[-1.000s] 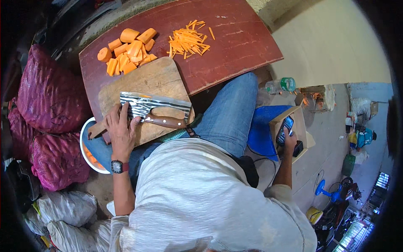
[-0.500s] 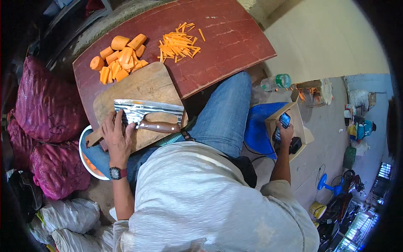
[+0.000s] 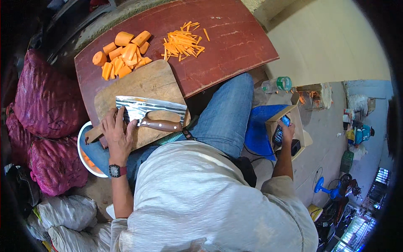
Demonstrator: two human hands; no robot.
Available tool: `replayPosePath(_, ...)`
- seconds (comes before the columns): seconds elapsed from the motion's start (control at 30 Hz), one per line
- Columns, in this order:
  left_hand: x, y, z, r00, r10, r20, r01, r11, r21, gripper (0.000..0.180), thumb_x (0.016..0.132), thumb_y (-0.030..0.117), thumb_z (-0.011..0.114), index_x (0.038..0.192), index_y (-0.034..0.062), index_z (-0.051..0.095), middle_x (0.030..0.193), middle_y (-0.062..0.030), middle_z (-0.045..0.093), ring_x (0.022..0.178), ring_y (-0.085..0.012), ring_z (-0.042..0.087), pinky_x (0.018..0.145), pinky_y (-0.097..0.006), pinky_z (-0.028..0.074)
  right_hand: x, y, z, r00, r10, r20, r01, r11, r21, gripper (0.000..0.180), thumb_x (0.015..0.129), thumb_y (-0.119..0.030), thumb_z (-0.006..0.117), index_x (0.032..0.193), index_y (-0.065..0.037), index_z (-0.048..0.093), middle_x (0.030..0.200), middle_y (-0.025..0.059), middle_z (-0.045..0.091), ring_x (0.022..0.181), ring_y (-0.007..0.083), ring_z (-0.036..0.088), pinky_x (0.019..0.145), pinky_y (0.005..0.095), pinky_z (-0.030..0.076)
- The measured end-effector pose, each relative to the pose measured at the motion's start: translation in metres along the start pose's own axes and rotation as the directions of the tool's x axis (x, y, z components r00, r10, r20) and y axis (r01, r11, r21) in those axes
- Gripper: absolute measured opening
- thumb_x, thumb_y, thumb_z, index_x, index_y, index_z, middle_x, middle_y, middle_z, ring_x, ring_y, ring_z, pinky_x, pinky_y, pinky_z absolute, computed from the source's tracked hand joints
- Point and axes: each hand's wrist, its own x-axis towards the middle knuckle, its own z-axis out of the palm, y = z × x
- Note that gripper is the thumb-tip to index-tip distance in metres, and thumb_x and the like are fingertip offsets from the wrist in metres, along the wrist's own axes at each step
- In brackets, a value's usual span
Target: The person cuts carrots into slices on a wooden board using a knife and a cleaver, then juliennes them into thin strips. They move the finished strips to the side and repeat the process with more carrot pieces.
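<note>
Phone (image 3: 286,120) in right hand (image 3: 288,133)

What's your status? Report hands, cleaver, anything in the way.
Left hand on board, at cleaver; right hand at phone. Cleaver flat on board. Carrot chunks close to board's far edge.

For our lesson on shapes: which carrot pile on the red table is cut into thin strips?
The pile on the right, loose slender sticks; the pile on the left is thick chunks.
</note>
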Motion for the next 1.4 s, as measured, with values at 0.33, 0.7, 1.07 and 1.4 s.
replayPosePath(0.33, 0.0, 0.002, -0.002, 1.0, -0.006, -0.015, 0.006, 1.0, 0.007, 0.059, 0.1, 0.037, 0.079, 0.147, 0.0043, 0.066, 0.149, -0.0209, 0.06, 0.137, -0.042, 0.054, 0.118, -0.055, 0.037, -0.008, 0.004, 0.008, 0.984, 0.002, -0.179, -0.031, 0.986, -0.163, 0.076, 0.068, -0.045, 0.103, 0.115, 0.007, 0.075, 0.116, 0.0232, 0.077, 0.103, 0.0358, 0.075, 0.095, 0.0492, 0.058)
replayPosePath(0.7, 0.006, 0.009, -0.008, 0.999, -0.007, -0.034, 0.006, 0.999, -0.047, 0.059, 0.094, 0.036, 0.083, 0.141, 0.0029, 0.068, 0.139, -0.0204, 0.063, 0.132, -0.0402, 0.057, 0.115, -0.055, 0.039, 0.022, 0.039, 0.009, 0.995, 0.018, -0.097, -0.035, 0.984, -0.172, 0.066, 0.071, -0.049, 0.097, 0.11, 0.002, 0.086, 0.103, 0.0217, 0.082, 0.1, 0.0414, 0.077, 0.101, 0.0496, 0.056)
replayPosePath(1.07, 0.007, 0.011, -0.013, 0.999, -0.03, -0.035, 0.028, 0.998, -0.051, 0.064, 0.094, 0.044, 0.083, 0.141, 0.0035, 0.069, 0.138, -0.0202, 0.062, 0.129, -0.0403, 0.058, 0.116, -0.056, 0.039, 0.01, 0.012, 0.005, 0.994, 0.111, 0.022, -0.112, 0.992, 0.05, 0.062, 0.068, -0.04, 0.095, 0.1, 0.011, 0.081, 0.094, 0.0177, 0.077, 0.085, 0.0334, 0.069, 0.085, 0.0493, 0.056)
replayPosePath(1.4, 0.004, 0.008, -0.011, 0.999, -0.035, 0.008, 0.036, 0.999, -0.041, 0.063, 0.096, 0.043, 0.082, 0.144, 0.0041, 0.067, 0.143, -0.0213, 0.06, 0.137, -0.0409, 0.055, 0.117, -0.058, 0.037, 0.018, 0.015, 0.008, 0.973, 0.19, -0.128, -0.195, 0.981, -0.025, 0.06, 0.064, -0.034, 0.098, 0.101, 0.011, 0.082, 0.101, 0.021, 0.078, 0.092, 0.0342, 0.071, 0.089, 0.0489, 0.057)
